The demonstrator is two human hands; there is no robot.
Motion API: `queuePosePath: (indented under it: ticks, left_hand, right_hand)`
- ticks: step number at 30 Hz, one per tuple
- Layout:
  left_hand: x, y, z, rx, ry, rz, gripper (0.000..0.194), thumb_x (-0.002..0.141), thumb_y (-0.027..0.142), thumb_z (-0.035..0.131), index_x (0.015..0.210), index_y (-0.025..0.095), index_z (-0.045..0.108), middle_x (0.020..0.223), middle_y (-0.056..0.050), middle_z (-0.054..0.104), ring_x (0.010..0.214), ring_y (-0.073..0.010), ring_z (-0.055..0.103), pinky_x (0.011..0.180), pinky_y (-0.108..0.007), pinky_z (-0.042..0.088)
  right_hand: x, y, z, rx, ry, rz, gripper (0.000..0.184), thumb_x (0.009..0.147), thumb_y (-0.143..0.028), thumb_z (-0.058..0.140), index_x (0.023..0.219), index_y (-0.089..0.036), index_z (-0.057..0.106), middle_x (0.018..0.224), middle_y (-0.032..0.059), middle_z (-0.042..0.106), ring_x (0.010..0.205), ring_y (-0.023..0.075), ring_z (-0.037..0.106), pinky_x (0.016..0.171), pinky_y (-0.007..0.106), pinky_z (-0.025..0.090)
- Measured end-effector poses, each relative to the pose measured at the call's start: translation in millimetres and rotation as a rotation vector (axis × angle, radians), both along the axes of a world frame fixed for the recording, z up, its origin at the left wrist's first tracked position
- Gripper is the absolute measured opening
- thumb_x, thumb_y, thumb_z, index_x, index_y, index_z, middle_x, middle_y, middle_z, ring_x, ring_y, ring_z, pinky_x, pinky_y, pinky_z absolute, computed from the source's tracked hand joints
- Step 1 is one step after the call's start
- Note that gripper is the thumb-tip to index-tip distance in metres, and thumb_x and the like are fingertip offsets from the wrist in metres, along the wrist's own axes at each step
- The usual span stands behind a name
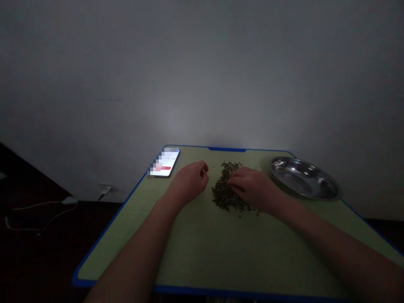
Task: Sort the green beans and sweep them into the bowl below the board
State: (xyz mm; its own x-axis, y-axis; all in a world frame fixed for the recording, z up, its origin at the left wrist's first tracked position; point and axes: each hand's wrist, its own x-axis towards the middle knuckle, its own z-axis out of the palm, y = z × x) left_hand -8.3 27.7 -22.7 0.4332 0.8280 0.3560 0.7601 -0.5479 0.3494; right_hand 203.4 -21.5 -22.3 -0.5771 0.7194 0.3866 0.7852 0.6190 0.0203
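Observation:
A loose pile of small dark bits (222, 195), like seeds or dried grains, is spread on the pale green table (202, 252). My right hand (251, 185) rests over the pile's right side, fingertips drawn together among the bits; what they pinch is too small to make out. Left of the pile, apart from it, my left hand (191, 181) is curled with thumb and forefinger nearly meeting. Whatever its fingers hold, if anything, is hidden. A shiny metal bowl (303, 179) stands to the right, beyond my right forearm, and no contents can be seen in it.
A phone (166, 164) with a lit screen lies at the table's far left edge. Blue trim (104, 235) borders the table. Behind stands a grey wall (221, 84). On the left, a white cable (59, 214) runs near a wall socket (106, 189).

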Motion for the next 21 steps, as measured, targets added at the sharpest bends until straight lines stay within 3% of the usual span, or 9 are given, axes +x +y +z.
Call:
queuePosePath:
  ticks: [15, 21]
  left_hand:
    - [0, -1, 0.8, 0.011, 0.0, -0.023, 0.015, 0.082, 0.02, 0.047, 0.088, 0.018, 0.06, 0.081, -0.006, 0.067, 0.068, -0.0163, 0.059, 0.062, -0.029, 0.041]
    - [-1, 0, -0.1, 0.005, -0.005, -0.028, 0.015, 0.082, 0.021, 0.046, 0.088, 0.018, 0.059, 0.08, -0.005, 0.066, 0.067, -0.0158, 0.058, 0.061, -0.029, 0.04]
  right_hand:
    - [17, -39, 1.6, -0.02, -0.031, 0.065, 0.018, 0.087, -0.013, 0.054, 0.089, -0.019, 0.071, 0.08, 0.0052, 0.067, 0.076, 0.0178, 0.058, 0.066, 0.029, 0.041]
    - [13, -27, 3.5, 0.026, 0.003, -0.007, 0.016, 0.087, -0.016, 0.055, 0.086, -0.019, 0.071, 0.082, 0.0055, 0.067, 0.078, 0.0179, 0.058, 0.067, 0.029, 0.041]
